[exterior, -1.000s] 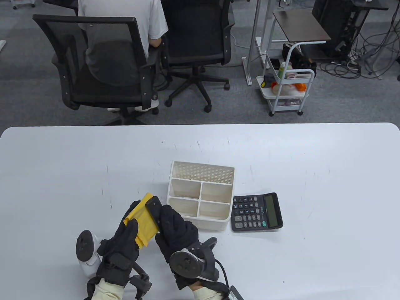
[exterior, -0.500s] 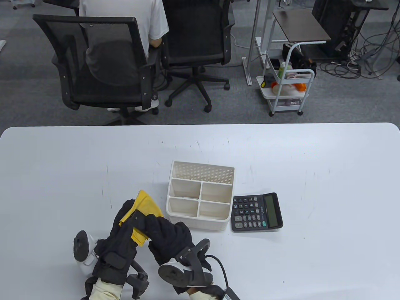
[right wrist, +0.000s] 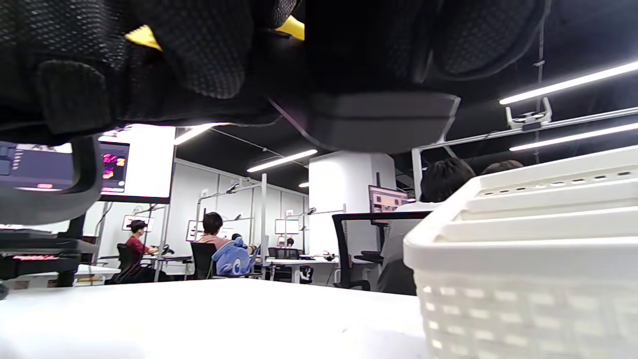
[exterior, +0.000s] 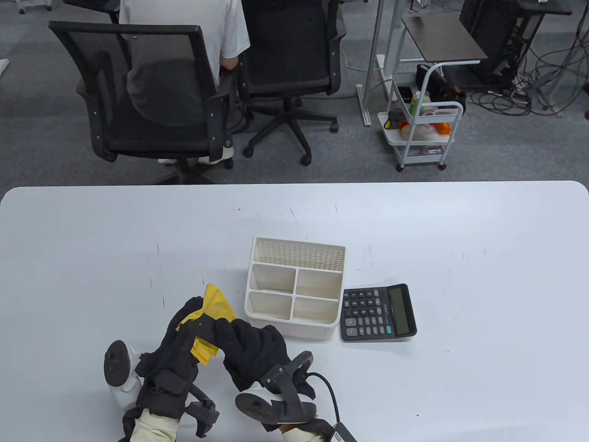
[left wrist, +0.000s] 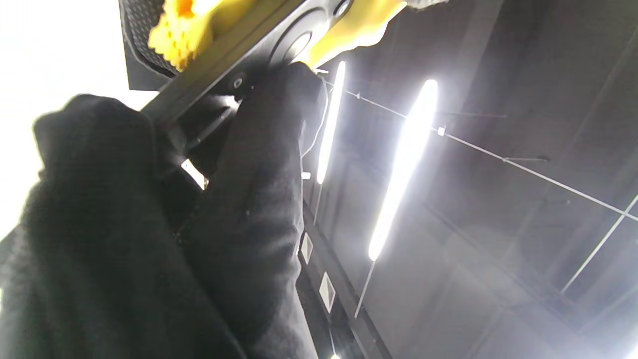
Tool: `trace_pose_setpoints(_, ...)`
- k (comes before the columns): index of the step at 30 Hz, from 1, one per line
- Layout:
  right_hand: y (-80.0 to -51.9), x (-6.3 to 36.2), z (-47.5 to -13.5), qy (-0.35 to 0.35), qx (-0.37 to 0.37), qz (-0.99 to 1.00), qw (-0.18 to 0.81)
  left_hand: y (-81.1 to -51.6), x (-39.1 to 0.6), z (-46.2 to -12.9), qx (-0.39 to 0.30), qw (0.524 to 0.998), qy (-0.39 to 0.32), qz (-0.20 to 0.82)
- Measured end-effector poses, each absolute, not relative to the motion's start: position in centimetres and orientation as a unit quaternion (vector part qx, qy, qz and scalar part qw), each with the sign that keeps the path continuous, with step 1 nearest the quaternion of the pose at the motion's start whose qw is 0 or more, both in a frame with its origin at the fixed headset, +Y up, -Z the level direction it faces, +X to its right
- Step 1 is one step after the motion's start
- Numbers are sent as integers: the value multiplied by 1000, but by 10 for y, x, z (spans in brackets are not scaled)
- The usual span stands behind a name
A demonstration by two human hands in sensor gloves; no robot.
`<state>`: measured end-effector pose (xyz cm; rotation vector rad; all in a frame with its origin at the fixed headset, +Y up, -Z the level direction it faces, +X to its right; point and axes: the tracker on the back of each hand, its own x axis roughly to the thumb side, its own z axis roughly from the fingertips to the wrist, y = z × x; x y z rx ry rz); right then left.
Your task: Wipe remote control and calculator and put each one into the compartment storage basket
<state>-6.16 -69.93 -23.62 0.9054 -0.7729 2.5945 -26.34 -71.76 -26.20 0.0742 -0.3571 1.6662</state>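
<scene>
Yellow cloth (exterior: 216, 307) showed between two black-gloved hands near the front edge of the white desk (exterior: 460, 239), just left of the cream compartment storage basket (exterior: 294, 327). The left hand (exterior: 177, 350) lay under and around the cloth, its grip clenched on the fabric, while the right hand (exterior: 251, 347) had its fingers curled over the black remote control (exterior: 202, 324) — only a short dark strip of the remote showed between the gloves in the table view, lying against the cloth. In the left wrist view the remote's dark body (left wrist: 279, 35) ran slantwise across the top with yellow fabric (left wrist: 184, 25) wrapped on both sides of it and a gloved finger (left wrist: 259, 164) pressed up against its underside. The right wrist view showed the remote's blunt dark end (right wrist: 384, 119) under the glove, with slivers of yellow above and the perforated wall of the basket (right wrist: 523, 269) close on the right. The basket stood upright on the desk, four small front compartments and one long rear one in sight, nothing visible inside them. The black calculator (exterior: 378, 312) lay flat — keys up, display toward the right — just beside the basket's right wall, apart from both hands.
</scene>
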Motion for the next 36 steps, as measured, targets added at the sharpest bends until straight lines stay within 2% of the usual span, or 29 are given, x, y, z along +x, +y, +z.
trace_pose_setpoints(7,-696,-47,-242,-256,241,908,230,-719,-255,-262,23,650,-182,738)
trace_pose_setpoints(11,-694,-54,-237,-267,261,897,237,-719,-250,-262,15,655,-189,731)
trace_pose_setpoints(13,-695,-60,-233,-271,297,893,202,-720,-251,-262,14,660,-185,728)
trace_pose_setpoints(16,-697,-67,-229,-283,320,891,156,-721,-255,-262,21,641,-173,747)
trace_pose_setpoints(30,-688,-59,-231,-292,302,882,214,-722,-251,-262,9,659,-173,732)
trace_pose_setpoints(36,-682,-51,-233,-297,249,885,256,-719,-250,-261,13,644,-180,743)
